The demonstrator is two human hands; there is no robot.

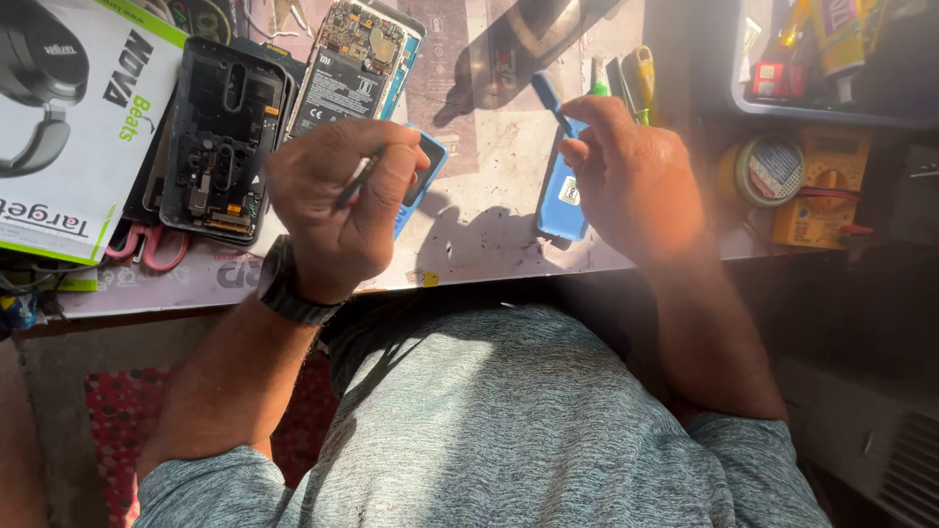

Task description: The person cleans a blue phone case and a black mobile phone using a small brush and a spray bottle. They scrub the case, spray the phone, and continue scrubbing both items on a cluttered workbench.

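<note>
Left hand is hiding most of the small blue phone body on the bench, curling round a thin dark tool. Right hand is pinching a blue-handled tool over the blue plastic back cover.

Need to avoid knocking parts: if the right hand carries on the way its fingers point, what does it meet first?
Probably the blue tool its right hand fingertips already pinch; beyond that, bare mat. Depth is unclear.

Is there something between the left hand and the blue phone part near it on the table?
Nothing visible stands between them. The left hand, holding a thin dark tool, covers part of the blue phone part; whether they touch cannot be told.
</note>
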